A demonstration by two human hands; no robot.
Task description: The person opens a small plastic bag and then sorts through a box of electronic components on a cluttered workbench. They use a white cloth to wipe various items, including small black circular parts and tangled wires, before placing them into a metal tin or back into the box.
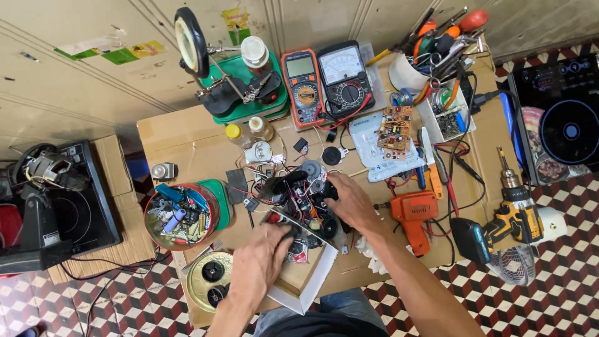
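Observation:
My left hand (pixel 261 261) rests palm down over a black part at the near end of an opened device (pixel 299 203), a tangle of black housing, wires and small parts at the table's middle. My right hand (pixel 349 201) is curled around the right side of the same device. The fingers of both hands press on it; what lies under the palms is hidden. A white sheet of card (pixel 312 284) lies beneath the device near the front edge.
A round tin of small parts (pixel 181 215) stands to the left, a gold tin lid (pixel 209 279) in front of it. Two multimeters (pixel 324 84), a magnifier stand (pixel 218 75), a circuit board (pixel 395 128), an orange soldering gun (pixel 415 215) and a yellow cordless drill (pixel 505 224) surround the device.

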